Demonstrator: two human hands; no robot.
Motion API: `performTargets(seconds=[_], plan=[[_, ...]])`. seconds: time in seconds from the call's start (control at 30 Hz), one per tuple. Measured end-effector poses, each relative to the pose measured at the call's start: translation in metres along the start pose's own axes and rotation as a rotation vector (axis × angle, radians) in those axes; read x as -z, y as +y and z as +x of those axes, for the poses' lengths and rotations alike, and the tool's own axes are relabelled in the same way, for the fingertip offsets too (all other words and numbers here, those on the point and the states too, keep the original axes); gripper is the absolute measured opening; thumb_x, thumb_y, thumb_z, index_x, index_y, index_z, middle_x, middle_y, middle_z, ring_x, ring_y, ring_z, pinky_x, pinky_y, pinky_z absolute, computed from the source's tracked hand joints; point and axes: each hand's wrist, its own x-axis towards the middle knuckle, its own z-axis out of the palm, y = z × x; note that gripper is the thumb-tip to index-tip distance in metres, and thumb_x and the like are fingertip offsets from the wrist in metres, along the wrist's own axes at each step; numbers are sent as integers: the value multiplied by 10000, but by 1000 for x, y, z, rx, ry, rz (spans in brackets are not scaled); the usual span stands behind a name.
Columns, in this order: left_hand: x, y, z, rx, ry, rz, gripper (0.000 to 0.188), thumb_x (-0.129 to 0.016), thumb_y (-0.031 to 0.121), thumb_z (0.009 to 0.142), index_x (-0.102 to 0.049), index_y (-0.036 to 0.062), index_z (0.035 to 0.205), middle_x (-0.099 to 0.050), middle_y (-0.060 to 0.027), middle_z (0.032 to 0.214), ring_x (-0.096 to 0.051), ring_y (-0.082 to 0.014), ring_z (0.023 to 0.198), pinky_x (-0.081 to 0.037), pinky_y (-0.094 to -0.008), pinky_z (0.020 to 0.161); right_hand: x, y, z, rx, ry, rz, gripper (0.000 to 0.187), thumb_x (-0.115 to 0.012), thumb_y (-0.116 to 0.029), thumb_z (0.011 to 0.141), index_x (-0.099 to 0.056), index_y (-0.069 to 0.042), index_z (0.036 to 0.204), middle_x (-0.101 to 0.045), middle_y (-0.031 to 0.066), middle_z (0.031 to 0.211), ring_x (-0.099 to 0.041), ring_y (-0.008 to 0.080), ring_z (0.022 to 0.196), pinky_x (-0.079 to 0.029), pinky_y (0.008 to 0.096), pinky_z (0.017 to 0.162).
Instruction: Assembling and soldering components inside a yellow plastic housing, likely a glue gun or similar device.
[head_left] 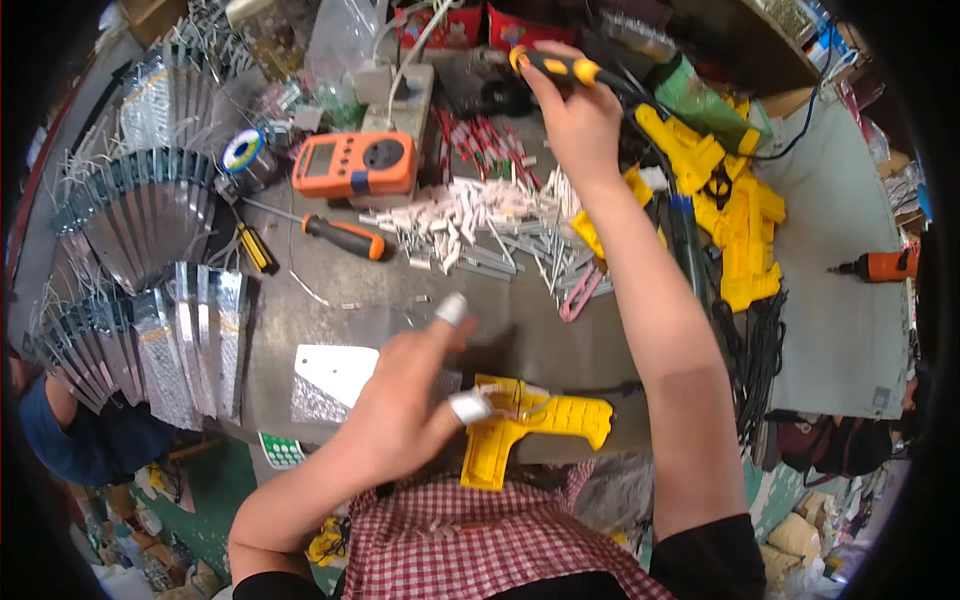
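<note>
At the table's near edge lies a yellow plastic housing half (485, 452), pistol-shaped, its open inside facing up with thin wires in it. My left hand (400, 395) hovers at its left side, fingers apart, white covers on the thumb and index finger. The thumb tip overlaps the housing's upper left part; whether it presses on it I cannot tell. Farther off, my right hand (585, 130) is raised at the back of the table, closed round a yellow-and-black tool handle (556, 67). The tool's working end cannot be made out.
An orange multimeter (355, 165), solder spool (243, 151) and screwdriver (345, 238) lie beyond my left hand. Short pale tubes (470, 215) pile mid-table. Yellow housings (745, 235) and black cables (758, 365) crowd the right. Metal strips (140, 215) fan out left. A white plate (335, 372) lies nearby.
</note>
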Motion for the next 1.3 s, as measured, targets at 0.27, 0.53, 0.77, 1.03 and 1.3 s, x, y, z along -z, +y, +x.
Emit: performTargets(seconds=[0.27,0.53,0.77,1.03,1.3], plan=[[-16,-12,-7,48,-8,-148,672,-634,59,833,-309,34,1421,-650,-113,1139,-608,-258,1056,-406,-379,995,18,-4,4,-523,-769,-226,323,-622,-366,861,-634,-43,854,-639,50,740,-585,125,614,-475,272,612],[-30,-14,-6,14,22,-163,497,-648,59,816,-454,52,1273,-677,-37,919,-619,-183,933,-265,-459,1082,134,-128,-115,-677,-1218,288,199,-706,-182,823,-643,-34,940,-630,63,820,-598,150,742,-477,290,686],[-33,-12,-8,-39,100,-108,368,-663,56,792,-549,52,1142,-639,-22,843,-603,-217,886,-298,-501,1043,122,-162,-127,-386,-952,-39,132,-662,-113,831,-651,-75,957,-574,78,815,-591,219,702,-465,336,640],[-32,-11,-10,42,102,-132,324,-673,63,794,-567,52,1099,-631,-17,813,-598,-221,876,-276,-517,1067,122,-159,-129,-613,-886,69,129,-673,-131,828,-663,-61,937,-583,76,819,-597,234,688,-469,326,625],[-34,-12,-6,-16,132,-100,246,-686,55,759,-634,62,999,-619,-25,803,-590,-216,879,-303,-513,1068,112,-157,-140,-517,-853,73,93,-677,-103,819,-666,-50,894,-553,61,710,-567,178,650,-447,300,600]])
